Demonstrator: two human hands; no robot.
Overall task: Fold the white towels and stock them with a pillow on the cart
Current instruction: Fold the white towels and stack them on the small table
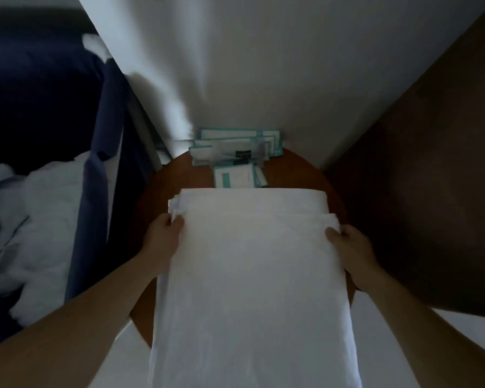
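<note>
A white towel (252, 270) lies lengthwise over a round brown table (163, 189), its near end hanging off the front edge toward me. Its far end sits on a folded white layer (249, 201). My left hand (164, 236) pinches the towel's left edge near the far corner. My right hand (350, 245) grips the right edge at about the same height. No pillow can be made out.
Several white and teal packets (235, 155) lie at the table's back against a white wall (263, 65). A dark blue linen cart bag (95, 191) holding crumpled white linen (34, 225) stands at the left. A dark brown panel (431, 177) is at the right.
</note>
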